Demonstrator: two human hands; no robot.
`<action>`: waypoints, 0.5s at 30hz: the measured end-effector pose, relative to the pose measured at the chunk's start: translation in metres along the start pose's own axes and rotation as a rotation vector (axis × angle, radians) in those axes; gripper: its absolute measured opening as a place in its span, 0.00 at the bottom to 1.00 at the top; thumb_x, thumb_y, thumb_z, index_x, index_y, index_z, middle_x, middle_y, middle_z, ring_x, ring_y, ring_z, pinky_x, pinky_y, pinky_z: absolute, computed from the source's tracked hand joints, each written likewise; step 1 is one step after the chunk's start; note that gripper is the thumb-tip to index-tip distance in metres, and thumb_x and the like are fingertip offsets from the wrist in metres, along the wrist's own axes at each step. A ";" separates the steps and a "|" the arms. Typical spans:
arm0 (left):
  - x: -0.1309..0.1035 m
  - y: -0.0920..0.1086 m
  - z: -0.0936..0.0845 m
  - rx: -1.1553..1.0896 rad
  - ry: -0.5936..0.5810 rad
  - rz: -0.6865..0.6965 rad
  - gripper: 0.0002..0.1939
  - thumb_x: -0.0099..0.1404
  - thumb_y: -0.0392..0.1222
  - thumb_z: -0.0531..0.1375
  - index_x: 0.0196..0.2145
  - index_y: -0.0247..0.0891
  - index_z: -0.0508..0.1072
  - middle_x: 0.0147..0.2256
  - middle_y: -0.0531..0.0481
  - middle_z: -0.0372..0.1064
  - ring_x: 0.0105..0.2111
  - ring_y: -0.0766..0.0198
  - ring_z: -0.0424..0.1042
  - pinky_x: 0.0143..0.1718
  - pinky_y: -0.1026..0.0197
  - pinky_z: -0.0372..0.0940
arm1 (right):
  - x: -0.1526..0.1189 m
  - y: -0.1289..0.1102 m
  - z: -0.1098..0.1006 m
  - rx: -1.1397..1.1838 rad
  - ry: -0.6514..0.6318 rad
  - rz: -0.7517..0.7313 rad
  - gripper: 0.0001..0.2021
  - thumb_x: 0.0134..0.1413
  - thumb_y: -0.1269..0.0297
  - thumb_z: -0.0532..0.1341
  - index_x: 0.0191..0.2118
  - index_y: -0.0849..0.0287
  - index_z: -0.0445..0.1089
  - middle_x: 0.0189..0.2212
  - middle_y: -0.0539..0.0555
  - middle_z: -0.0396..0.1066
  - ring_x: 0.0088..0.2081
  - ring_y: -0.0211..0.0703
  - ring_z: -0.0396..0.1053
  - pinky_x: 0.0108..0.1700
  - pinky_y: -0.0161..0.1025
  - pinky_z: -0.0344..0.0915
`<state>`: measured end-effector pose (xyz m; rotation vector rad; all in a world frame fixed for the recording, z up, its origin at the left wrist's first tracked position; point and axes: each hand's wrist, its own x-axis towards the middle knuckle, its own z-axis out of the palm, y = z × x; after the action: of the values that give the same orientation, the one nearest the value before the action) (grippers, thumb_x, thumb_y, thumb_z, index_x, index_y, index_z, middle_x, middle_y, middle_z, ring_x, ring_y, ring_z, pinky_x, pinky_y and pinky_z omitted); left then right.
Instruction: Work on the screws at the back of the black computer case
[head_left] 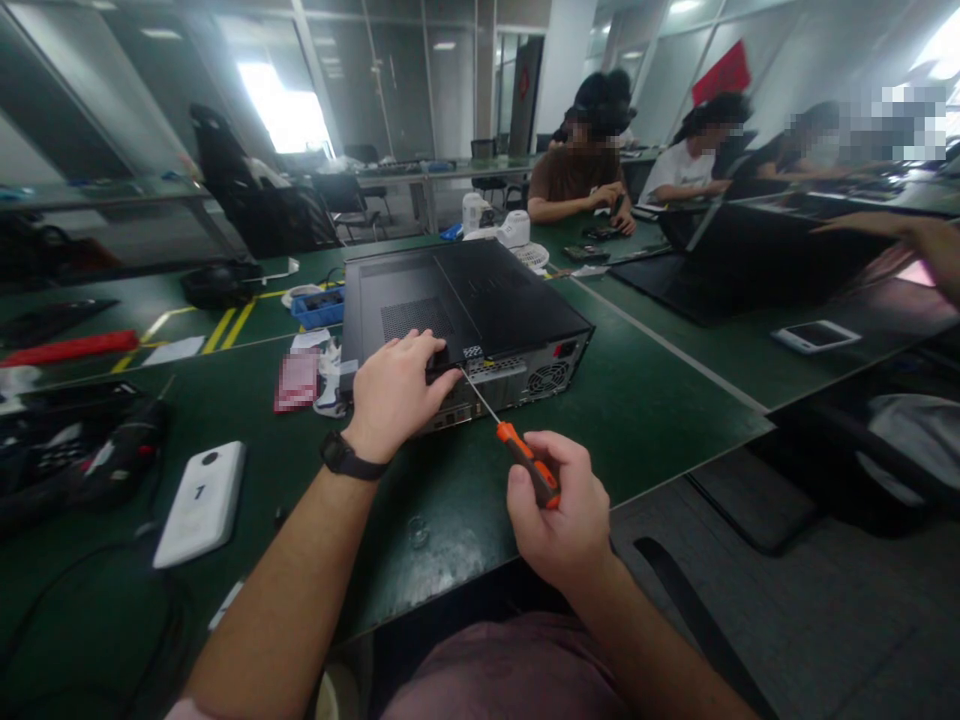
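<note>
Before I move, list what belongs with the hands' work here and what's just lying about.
In use: black computer case, under the left hand; orange-handled screwdriver, in the right hand.
Lying about: white device marked 1; blue bin; white-framed phone.

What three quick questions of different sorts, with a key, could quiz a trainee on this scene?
1. Multiple choice: how does the black computer case sit on the green table? A) on end; B) flat; C) upside down on its corner.
2. True or false: the right hand holds the screwdriver.
3. Fill in: the white block beyond the left forearm is marked with the number ___.

Key: 1. B; 2. true; 3. 1.
</note>
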<state>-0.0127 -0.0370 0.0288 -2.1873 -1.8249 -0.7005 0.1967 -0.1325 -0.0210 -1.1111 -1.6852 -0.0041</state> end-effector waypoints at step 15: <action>0.000 0.000 -0.001 0.004 0.002 -0.007 0.19 0.70 0.52 0.63 0.53 0.41 0.78 0.58 0.42 0.76 0.60 0.46 0.74 0.60 0.47 0.69 | 0.000 -0.001 -0.001 0.065 -0.017 0.005 0.12 0.64 0.64 0.59 0.53 0.54 0.65 0.37 0.53 0.78 0.31 0.43 0.78 0.34 0.40 0.76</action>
<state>-0.0124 -0.0373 0.0296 -2.1773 -1.8323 -0.6997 0.1966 -0.1333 -0.0202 -1.0696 -1.6864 0.0630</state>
